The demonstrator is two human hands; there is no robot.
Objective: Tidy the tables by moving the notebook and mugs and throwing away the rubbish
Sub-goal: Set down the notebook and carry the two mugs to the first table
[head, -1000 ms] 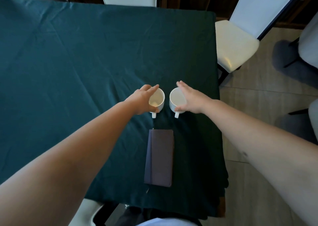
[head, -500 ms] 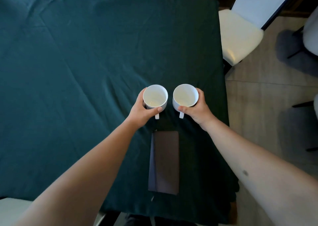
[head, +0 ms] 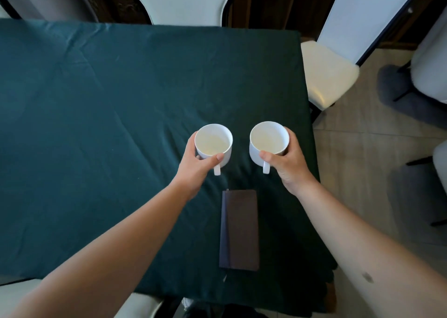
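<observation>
Fingers (head: 191,145) of the left hand (head: 193,170) wrap the left side of the left mug (head: 214,144), with the thumb pressed across its near wall just above the handle; most of those fingers are hidden behind the mug, so only their edge shows. On the other side the right hand (head: 289,165) is clamped on the right mug (head: 269,142) in the same way: thumb on the near wall, the other fingers curled round the right side and mostly out of sight. Both mugs are white, upright and open-topped, with their small handles pointing toward the near edge. They are apart from each other, with dark cloth showing between them. Whether their bases touch the cloth or hang just above it cannot be told from this angle. A pale film or tint shows in the bottoms, too faint to say what it is.

Near of the mugs, between the two forearms, a dark notebook (head: 239,230) lies flat and closed on the green tablecloth (head: 96,124), its spine to the left and a thin strip or cord poking from its far left corner. The cloth is creased and hangs over the table's right and near edges. White padded chairs (head: 326,75) stand at the far and right sides, their backs cut off by the frame. Another pale seat shows partly at the near left corner.
</observation>
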